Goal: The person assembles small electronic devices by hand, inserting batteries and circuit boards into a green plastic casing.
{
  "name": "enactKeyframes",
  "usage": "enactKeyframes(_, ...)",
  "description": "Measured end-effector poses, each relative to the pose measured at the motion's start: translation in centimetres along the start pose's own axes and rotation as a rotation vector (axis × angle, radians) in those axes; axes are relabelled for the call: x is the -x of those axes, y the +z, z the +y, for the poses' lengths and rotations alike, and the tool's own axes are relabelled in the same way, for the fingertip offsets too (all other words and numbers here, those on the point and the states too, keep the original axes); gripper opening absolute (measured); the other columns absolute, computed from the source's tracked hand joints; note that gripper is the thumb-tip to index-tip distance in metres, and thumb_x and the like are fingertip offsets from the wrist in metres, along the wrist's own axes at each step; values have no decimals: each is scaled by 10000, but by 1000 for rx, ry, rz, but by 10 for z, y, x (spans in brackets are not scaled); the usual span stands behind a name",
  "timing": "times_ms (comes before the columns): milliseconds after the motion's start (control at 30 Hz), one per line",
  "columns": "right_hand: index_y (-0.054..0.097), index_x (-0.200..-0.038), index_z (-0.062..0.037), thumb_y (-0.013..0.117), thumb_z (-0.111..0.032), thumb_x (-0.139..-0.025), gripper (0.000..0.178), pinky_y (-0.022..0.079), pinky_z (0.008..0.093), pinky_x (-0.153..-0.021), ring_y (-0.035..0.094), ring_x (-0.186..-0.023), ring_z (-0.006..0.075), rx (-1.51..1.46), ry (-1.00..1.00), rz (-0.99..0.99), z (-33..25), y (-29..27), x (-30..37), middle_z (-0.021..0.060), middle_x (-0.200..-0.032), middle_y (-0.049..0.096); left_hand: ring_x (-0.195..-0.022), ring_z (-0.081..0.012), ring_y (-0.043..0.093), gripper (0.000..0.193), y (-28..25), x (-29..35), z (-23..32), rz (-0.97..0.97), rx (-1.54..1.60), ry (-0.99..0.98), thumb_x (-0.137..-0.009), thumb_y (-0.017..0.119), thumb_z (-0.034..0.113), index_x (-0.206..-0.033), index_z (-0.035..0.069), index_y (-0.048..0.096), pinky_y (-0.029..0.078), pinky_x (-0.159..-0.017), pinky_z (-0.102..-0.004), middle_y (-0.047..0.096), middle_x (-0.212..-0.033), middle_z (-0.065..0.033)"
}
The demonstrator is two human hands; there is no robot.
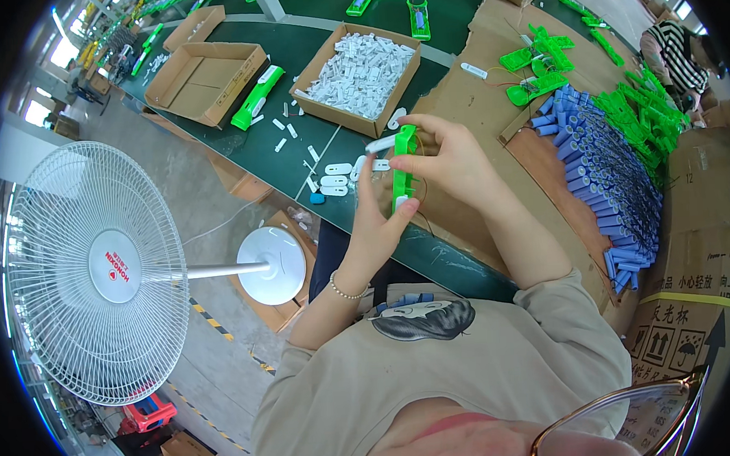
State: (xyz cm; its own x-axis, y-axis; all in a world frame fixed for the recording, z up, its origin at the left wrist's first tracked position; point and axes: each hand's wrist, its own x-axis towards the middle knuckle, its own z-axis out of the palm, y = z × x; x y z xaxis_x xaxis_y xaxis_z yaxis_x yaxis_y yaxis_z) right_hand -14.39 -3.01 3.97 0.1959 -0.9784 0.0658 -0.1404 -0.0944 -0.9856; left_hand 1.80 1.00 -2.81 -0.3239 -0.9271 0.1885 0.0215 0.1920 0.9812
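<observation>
Just past the table's near edge, a green plastic housing (403, 165) is held upright between my two hands. My right hand (453, 163) grips its upper part, with fingers at the top and thumb across the side. My left hand (374, 215) has its thumb against the lower end and its fingers raised on the left side. A small white piece (382, 144) juts left from the housing beside my left fingertips; whether they grip it cannot be made out. White oval plates (335, 180) and a small blue piece (316, 198) lie left of my left hand.
A cardboard box (300, 92) full of small white parts stands ahead, beside an open carton (162, 94) and a green housing (258, 97). Blue cylindrical cells (599, 173) and green housings (641, 122) are heaped right. A white fan (98, 272) stands left; a person (672, 56) sits far right.
</observation>
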Motion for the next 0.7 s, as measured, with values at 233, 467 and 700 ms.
enactKeyframes(233, 450, -1253, 69, 667, -81, -808, 517, 492, 315, -860, 594, -1018, 179, -506, 100, -249, 2, -8, -4, 124, -1084, 612, -1191, -354, 466, 489, -26, -5, 10, 71, -612, 528, -754, 594, -58, -1236, -14, 526, 389, -979, -388, 443, -1320, -234)
enactKeyframes(467, 459, -1254, 53, 657, -124, -827, 503, 493, 317, -868, 602, -1011, 199, -720, 196, -401, -1, 4, 1, 140, -1102, 609, -1219, -249, 421, 930, -26, -9, 17, 48, 629, -42, -703, 743, 44, -1446, 126, 190, 369, -1003, -381, 380, -1353, -110)
enactKeyframes(700, 451, -1251, 65, 670, -100, -815, 515, 501, 279, -823, 621, -977, 196, -395, 64, -268, 4, 7, -1, 129, -1101, 610, -1193, -215, 449, 762, -12, 3, 28, -14, 207, -78, -844, 617, 152, -1440, 10, 165, 357, -1004, -335, 376, -1376, -109)
